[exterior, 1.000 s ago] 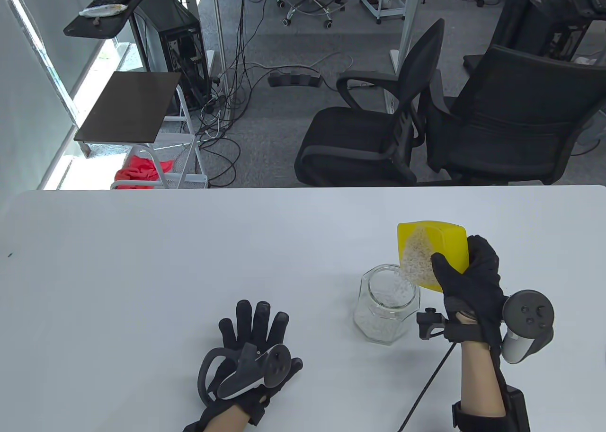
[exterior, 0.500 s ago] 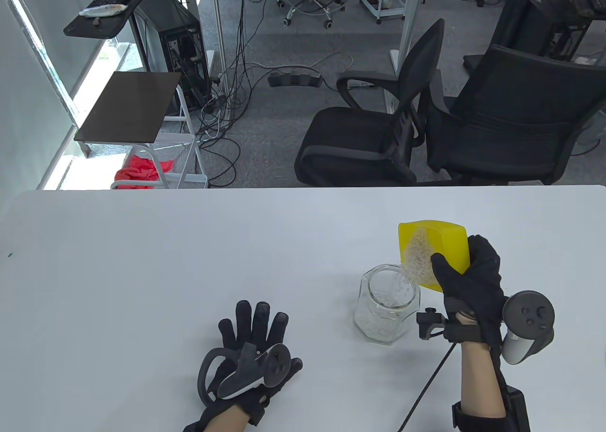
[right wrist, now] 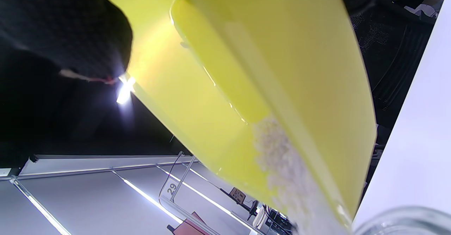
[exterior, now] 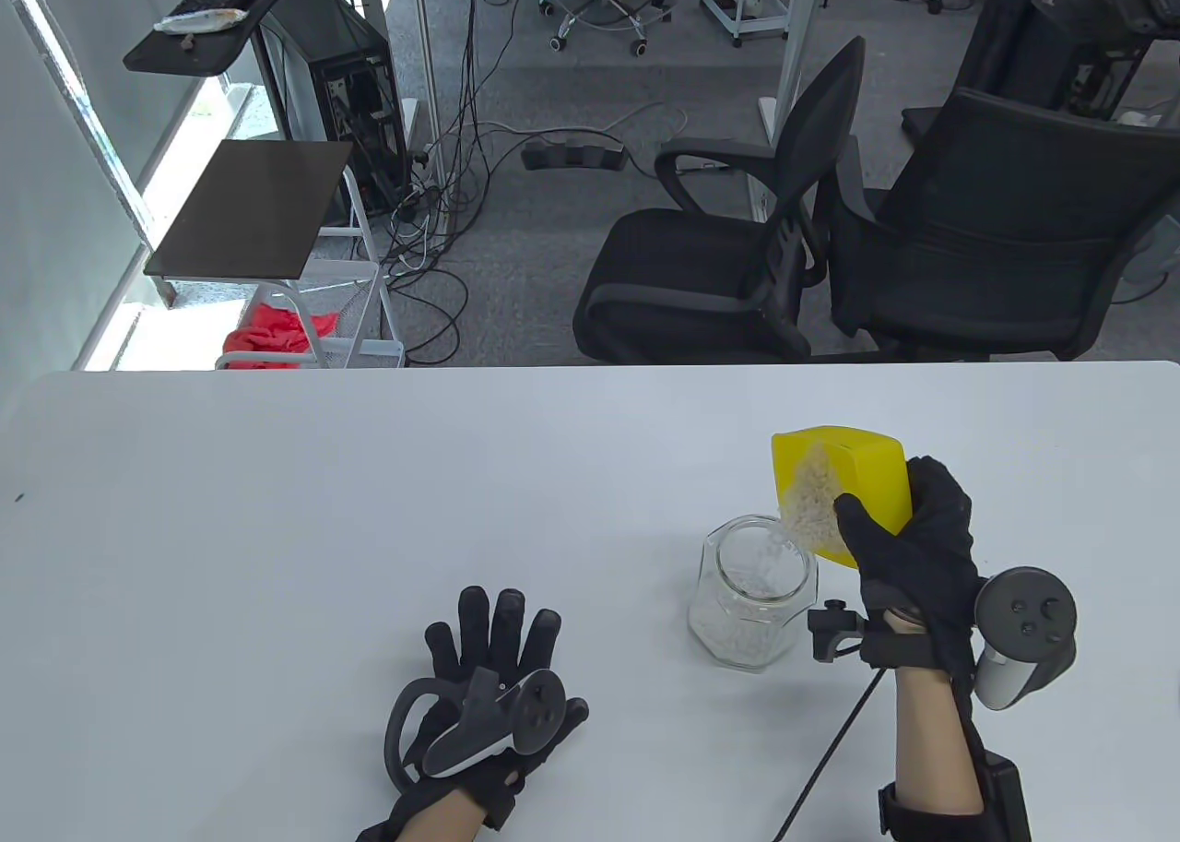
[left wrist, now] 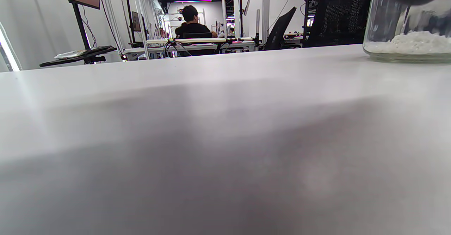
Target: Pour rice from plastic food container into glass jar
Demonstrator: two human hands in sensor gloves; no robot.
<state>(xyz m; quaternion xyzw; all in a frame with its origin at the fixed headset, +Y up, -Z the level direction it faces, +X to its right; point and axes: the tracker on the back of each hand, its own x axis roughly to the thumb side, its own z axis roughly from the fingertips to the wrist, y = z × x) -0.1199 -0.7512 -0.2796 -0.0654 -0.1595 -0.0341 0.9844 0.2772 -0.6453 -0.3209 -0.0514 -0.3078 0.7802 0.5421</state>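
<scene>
We saw bright, even daylight over the table (exterior: 277, 528); the left wrist view blurred with soft shadow nearby, and glare flared beside the yellow container (right wrist: 218, 87).

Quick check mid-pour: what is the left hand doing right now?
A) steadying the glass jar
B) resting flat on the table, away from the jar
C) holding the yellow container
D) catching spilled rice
B: the left hand lies flat on the table, apart from the jar, while the right hand alone tips the yellow container.

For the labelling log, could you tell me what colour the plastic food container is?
Yellow. The plastic food container shows best in the table view.
</scene>
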